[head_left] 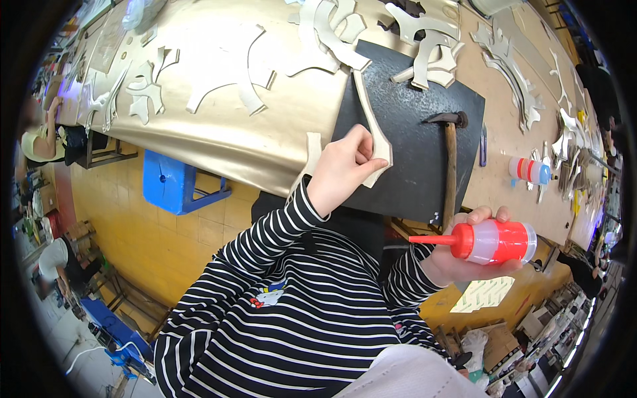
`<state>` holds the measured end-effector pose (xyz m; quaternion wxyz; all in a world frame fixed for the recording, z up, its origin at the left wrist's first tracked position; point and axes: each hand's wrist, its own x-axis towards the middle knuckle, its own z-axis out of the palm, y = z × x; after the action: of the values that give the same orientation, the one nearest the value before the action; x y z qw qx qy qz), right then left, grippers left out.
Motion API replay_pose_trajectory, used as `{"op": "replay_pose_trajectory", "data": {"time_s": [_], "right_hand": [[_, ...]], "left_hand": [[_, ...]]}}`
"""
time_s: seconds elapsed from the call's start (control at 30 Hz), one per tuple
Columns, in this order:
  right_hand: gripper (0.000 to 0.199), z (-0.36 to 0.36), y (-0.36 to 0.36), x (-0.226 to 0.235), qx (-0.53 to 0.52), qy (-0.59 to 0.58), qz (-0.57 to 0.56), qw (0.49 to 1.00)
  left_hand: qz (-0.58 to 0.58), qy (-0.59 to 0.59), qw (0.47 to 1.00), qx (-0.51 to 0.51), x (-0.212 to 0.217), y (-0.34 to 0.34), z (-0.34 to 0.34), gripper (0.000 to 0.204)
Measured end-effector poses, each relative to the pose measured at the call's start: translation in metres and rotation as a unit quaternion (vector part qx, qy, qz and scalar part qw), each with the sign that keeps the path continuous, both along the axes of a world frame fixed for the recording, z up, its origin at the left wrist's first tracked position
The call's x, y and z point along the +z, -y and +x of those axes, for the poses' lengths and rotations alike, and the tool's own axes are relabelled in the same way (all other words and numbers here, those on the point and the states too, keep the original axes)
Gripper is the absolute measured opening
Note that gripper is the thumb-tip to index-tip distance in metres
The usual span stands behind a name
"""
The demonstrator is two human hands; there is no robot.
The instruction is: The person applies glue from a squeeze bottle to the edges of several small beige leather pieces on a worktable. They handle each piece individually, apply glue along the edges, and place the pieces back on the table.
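My left hand (342, 169) pinches a long curved cream cut-out piece (371, 119) that lies across a black mat (411, 132). My right hand (464, 255) holds a squeeze bottle (494, 242), clear with red bands and a red nozzle pointing left, near the table's front edge. A hammer (451, 166) with a wooden handle rests on the mat between the two hands. Both forearms wear black and white striped sleeves.
A shiny gold sheet (219, 126) with several cream cut-outs covers the table's left part. More cut-outs (511, 73) lie on the brown tabletop at right, beside a second bottle (529, 170) and a dark pen (483, 147). A blue stool (179, 182) stands below. Other people sit at far left.
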<state>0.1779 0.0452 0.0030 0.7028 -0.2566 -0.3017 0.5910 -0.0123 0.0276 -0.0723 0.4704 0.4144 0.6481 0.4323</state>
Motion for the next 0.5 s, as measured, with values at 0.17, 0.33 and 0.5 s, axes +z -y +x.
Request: {"op": "replay_pose_trajectory", "data": {"time_s": [0.17,0.33,0.5], "right_hand": [[0.077,0.001,-0.005,-0.006,0.058,-0.055,0.034,0.996],[0.076,0.002,-0.007,-0.007,0.041,-0.055,0.037,0.997],[0.076,-0.002,-0.006,-0.01,-0.004,-0.028,0.019,0.999]], "left_hand": [[0.061,-0.296,0.951,-0.067,0.005,0.004,-0.009,0.03],[-0.007,-0.263,0.965,0.015,0.015,0.026,-0.045,0.027],[0.007,-0.281,0.96,-0.005,-0.006,0.049,-0.063,0.036]]}}
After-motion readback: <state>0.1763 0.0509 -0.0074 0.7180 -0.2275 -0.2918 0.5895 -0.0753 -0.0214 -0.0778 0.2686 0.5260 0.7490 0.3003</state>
